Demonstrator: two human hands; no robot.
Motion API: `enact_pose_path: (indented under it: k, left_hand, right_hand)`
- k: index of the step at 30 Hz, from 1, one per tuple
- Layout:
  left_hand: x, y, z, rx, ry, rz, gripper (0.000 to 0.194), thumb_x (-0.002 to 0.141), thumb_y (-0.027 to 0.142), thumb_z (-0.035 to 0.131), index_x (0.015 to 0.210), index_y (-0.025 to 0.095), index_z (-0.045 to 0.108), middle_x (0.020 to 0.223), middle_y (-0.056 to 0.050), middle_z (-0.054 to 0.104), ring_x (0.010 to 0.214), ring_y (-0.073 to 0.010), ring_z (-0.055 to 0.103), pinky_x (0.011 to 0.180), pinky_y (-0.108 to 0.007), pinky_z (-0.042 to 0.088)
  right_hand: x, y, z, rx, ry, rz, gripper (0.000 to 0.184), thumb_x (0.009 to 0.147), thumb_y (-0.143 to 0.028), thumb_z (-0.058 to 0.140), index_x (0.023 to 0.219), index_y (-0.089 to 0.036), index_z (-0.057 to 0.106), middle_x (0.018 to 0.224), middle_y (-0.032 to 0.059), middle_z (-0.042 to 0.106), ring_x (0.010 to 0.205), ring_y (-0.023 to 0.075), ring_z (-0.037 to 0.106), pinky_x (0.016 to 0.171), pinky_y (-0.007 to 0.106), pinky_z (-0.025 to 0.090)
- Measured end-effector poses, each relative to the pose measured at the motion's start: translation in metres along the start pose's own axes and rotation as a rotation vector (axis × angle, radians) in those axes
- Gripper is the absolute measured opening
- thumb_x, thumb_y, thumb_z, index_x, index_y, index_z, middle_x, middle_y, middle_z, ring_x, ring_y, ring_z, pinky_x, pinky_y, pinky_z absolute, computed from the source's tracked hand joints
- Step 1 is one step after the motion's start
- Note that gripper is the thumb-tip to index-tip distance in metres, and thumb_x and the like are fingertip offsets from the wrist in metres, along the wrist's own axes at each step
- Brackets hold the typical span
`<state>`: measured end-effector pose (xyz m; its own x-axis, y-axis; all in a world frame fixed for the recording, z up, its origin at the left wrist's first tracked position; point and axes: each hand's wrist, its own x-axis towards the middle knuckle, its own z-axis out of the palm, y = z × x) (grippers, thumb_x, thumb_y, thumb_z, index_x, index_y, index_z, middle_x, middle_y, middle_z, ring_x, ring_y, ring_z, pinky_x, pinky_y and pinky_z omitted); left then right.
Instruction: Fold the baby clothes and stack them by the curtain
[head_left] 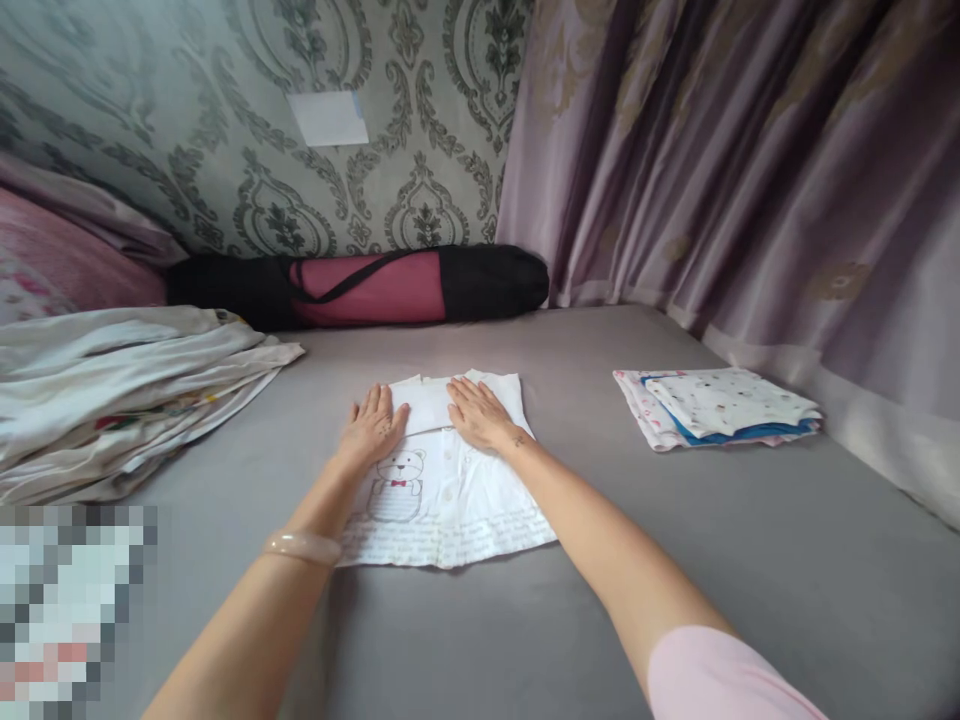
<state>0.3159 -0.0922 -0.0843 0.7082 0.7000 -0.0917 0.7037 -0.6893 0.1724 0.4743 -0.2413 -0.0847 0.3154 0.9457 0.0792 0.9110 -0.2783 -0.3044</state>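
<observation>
A small white shirt (450,490) with a bear drawing, a button front and a band of printed lettering lies spread on the grey sheet (465,640). Flat on its upper left side rests my left hand (373,425), fingers stretched out; a pale bangle (302,547) circles that wrist. My right hand (480,412) lies open on the upper right part, fingers pointing away from me. Neither hand grips the cloth. The hands and forearms cover parts of the shirt's sides.
To the right sits a stack of folded clothes (731,402), white prints with a blue layer. Loose light-coloured clothes (112,390) are heaped at the left. A black and dark-pink long bag (367,288) lies along the patterned wall (420,130). Purple curtains (712,150) hang at the right.
</observation>
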Motion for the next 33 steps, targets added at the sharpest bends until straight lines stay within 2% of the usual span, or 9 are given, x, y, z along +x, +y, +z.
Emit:
enact_pose_path:
  k: [5,11,17,21,24,26,29,31,33]
  left_hand:
    - [0.001,-0.018,-0.006,0.040,-0.059,0.107,0.075,0.094,0.058,0.013,0.154,0.013,0.015,0.160,-0.010,0.013,0.148,-0.0274,0.010,0.117,-0.055,0.012]
    - [0.002,-0.031,-0.011,0.081,-0.098,0.170,0.079,0.092,0.063,0.016,0.154,0.015,0.011,0.160,-0.010,0.011,0.148,-0.0259,0.009,0.117,-0.052,0.012]
    - [0.001,-0.043,-0.028,0.074,-0.183,0.272,0.083,0.088,0.068,0.027,0.154,0.019,0.014,0.160,-0.012,0.012,0.148,-0.0254,0.009,0.117,-0.046,0.014]
    - [0.000,-0.023,-0.038,0.069,-0.108,0.160,0.075,0.091,0.064,0.031,0.150,0.017,0.028,0.158,-0.019,0.019,0.146,-0.0304,0.020,0.114,-0.053,0.020]
    - [0.000,0.008,-0.037,0.034,0.010,0.224,0.065,0.097,0.055,0.022,0.150,0.017,0.030,0.159,-0.016,0.020,0.147,-0.0270,0.017,0.116,-0.052,0.016]
    - [-0.002,0.029,-0.032,0.020,0.043,0.310,0.061,0.099,0.051,0.020,0.149,0.020,0.032,0.159,-0.012,0.022,0.147,-0.0257,0.014,0.117,-0.050,0.015]
    - [-0.005,0.051,-0.016,0.025,0.023,0.368,0.058,0.099,0.051,0.019,0.150,0.025,0.032,0.159,-0.009,0.021,0.148,-0.0287,0.011,0.116,-0.053,0.013]
    - [-0.008,0.057,-0.006,0.021,-0.001,0.365,0.059,0.098,0.055,0.020,0.151,0.029,0.028,0.160,-0.010,0.018,0.147,-0.0322,0.010,0.115,-0.057,0.013]
    - [-0.009,0.059,0.001,0.012,-0.018,0.359,0.061,0.097,0.057,0.020,0.152,0.031,0.025,0.161,-0.010,0.015,0.147,-0.0341,0.010,0.114,-0.058,0.013]
  right_hand:
    - [0.000,0.001,0.001,-0.008,-0.020,0.010,0.060,0.098,-0.035,0.020,0.150,-0.008,0.030,0.158,0.0081,0.026,0.146,0.0192,0.016,0.119,0.039,0.007]
    - [0.000,-0.002,-0.001,-0.025,-0.030,0.018,0.060,0.098,-0.035,0.021,0.150,-0.009,0.029,0.158,0.0077,0.025,0.147,0.0176,0.015,0.119,0.037,0.006]
    - [0.002,-0.003,-0.006,0.011,-0.074,0.031,0.058,0.098,-0.034,0.022,0.151,-0.010,0.029,0.159,0.0077,0.023,0.147,0.0173,0.013,0.119,0.037,0.004]
    - [0.004,-0.003,-0.020,0.111,-0.125,0.030,0.058,0.097,-0.035,0.028,0.151,-0.013,0.029,0.159,0.0075,0.021,0.147,0.0183,0.012,0.119,0.039,0.007]
    - [0.002,-0.003,-0.030,0.080,0.010,0.059,0.057,0.098,-0.034,0.026,0.150,-0.012,0.030,0.160,0.0093,0.020,0.148,0.0198,0.010,0.119,0.040,0.005]
    - [-0.001,-0.003,-0.031,0.008,0.096,0.117,0.056,0.099,-0.034,0.025,0.150,-0.012,0.032,0.159,0.0103,0.021,0.148,0.0220,0.009,0.118,0.043,0.001]
    - [-0.006,-0.001,-0.023,-0.047,0.091,0.230,0.055,0.099,-0.042,0.023,0.149,-0.020,0.035,0.160,0.0090,0.021,0.147,0.0290,0.007,0.115,0.056,0.001]
    - [-0.008,0.000,-0.014,-0.053,0.066,0.265,0.055,0.099,-0.046,0.021,0.149,-0.026,0.035,0.159,0.0078,0.022,0.147,0.0325,0.010,0.112,0.064,0.002]
    - [-0.009,0.000,-0.007,-0.059,0.058,0.266,0.055,0.099,-0.046,0.022,0.149,-0.028,0.034,0.159,0.0076,0.022,0.146,0.0333,0.013,0.110,0.067,0.003]
